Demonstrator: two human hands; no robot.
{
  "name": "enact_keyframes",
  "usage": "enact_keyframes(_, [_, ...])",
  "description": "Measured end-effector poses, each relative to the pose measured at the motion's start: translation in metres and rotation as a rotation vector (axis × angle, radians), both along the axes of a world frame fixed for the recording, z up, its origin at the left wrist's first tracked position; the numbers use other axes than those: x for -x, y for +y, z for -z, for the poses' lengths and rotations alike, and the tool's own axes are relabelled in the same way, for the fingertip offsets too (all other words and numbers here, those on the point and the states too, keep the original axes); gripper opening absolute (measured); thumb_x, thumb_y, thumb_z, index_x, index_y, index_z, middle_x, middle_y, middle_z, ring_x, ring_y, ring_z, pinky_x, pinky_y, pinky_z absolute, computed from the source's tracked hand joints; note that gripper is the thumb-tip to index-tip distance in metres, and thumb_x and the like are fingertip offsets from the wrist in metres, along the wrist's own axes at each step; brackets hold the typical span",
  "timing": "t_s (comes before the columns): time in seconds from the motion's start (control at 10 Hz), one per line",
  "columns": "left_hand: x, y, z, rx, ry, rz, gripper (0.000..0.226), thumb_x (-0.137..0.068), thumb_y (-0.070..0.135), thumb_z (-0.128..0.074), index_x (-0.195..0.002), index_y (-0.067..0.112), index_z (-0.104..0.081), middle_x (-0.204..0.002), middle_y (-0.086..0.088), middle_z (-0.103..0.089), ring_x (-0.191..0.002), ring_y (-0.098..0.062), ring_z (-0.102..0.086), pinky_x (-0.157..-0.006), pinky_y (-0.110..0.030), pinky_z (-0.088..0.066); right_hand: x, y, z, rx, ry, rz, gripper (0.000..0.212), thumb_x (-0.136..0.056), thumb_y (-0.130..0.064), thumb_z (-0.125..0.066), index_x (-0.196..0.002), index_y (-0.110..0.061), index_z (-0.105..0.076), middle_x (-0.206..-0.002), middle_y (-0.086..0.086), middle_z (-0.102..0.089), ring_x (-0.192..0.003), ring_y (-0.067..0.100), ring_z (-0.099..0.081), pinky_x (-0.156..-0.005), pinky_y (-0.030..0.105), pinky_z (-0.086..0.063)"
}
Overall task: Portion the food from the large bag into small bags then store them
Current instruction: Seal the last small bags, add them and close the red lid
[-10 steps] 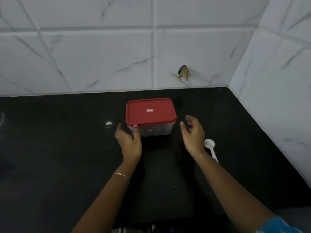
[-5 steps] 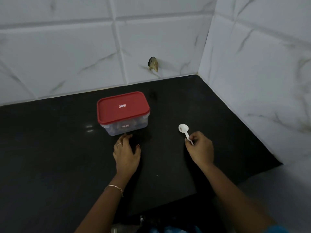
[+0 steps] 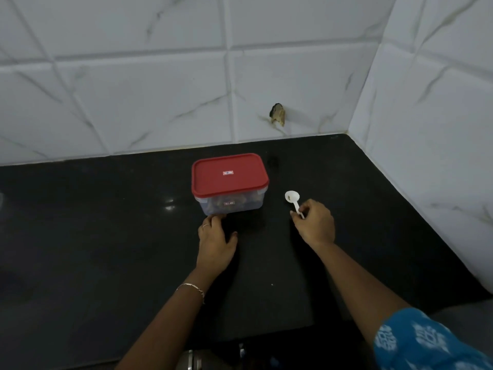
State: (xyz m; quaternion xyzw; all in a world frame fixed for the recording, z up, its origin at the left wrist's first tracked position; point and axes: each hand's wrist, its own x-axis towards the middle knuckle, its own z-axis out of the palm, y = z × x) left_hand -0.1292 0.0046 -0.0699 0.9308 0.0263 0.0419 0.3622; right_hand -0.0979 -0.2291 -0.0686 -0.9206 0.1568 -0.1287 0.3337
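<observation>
I had my right hand (image 3: 316,225) curled at the tail of the white spoon (image 3: 292,198), thumb and fingertips pinching its handle, probably to lift it off the black counter (image 3: 106,249). The spoon lay just right of the red-lidded container (image 3: 229,182), apart from it. Its bowl pointed away from me toward the tiled wall, and its long axis ran back to my fingers. My left hand (image 3: 216,241) lay flat and loose, holding nothing, fingertips at the container's near base, likely to steady it. The container sat lid on, long side across me.
</observation>
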Motion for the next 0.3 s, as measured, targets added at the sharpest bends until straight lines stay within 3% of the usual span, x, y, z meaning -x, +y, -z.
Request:
enact_keyframes(0.1, [0.007,0.006,-0.009,-0.048,-0.168,-0.130,0.037,-0.089,0.020,-0.062,-0.123,0.011,-0.049,-0.119,-0.007,-0.050,-0.113,-0.024,-0.049,-0.091,-0.032,-0.042,0.005,0.006,-0.011,0.079,-0.115,0.007,0.022,-0.084,-0.039,-0.068,-0.092,-0.018,-0.063,-0.101,0.000,-0.059,-0.098,0.022,-0.055,-0.067,0.030,-0.043])
enact_keyframes(0.2, [0.000,0.011,-0.025,-0.218,-0.333,-0.157,0.029,-0.088,0.023,-0.062,-0.113,0.011,-0.054,-0.108,-0.006,-0.056,-0.101,-0.024,-0.055,-0.083,-0.038,-0.045,-0.004,0.020,-0.026,0.169,-0.255,-0.075,0.034,-0.087,-0.036,-0.064,-0.114,-0.015,-0.061,-0.121,0.006,-0.057,-0.116,0.028,-0.051,-0.087,0.038,-0.046])
enact_keyframes(0.3, [-0.027,0.016,-0.072,-0.323,-0.519,-0.151,0.040,-0.087,0.027,-0.063,-0.122,0.009,-0.055,-0.121,-0.011,-0.057,-0.111,-0.030,-0.054,-0.092,-0.046,-0.044,-0.024,0.043,-0.068,0.284,-0.291,-0.216,0.058,-0.091,-0.039,-0.056,-0.141,-0.013,-0.042,-0.151,0.010,-0.037,-0.141,0.028,-0.030,-0.112,0.043,-0.028])
